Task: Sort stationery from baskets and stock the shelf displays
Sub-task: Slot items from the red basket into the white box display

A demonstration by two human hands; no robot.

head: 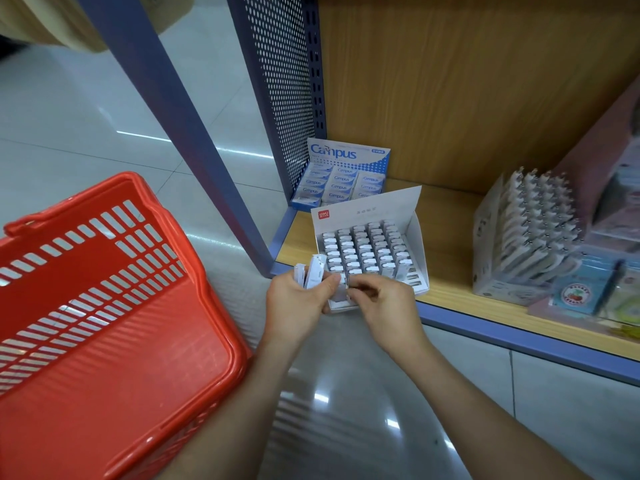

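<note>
My left hand (298,306) grips a small bunch of white packets (313,273) that stick up above its fingers. My right hand (379,303) pinches one small white packet (346,284) right beside the left thumb, at the front edge of a white display box (417,244). That box stands on the wooden shelf (446,292) and holds several rows of the same white packets. A red plastic basket (114,327) lies on the floor to the left; what I see of its inside holds nothing.
A blue Campus display box (346,174) sits at the shelf's back left corner. To the right stand a carton of white pens (526,233) and colourful packs (585,289). A blue perforated upright (284,98) borders the shelf. Glossy tiled floor lies below.
</note>
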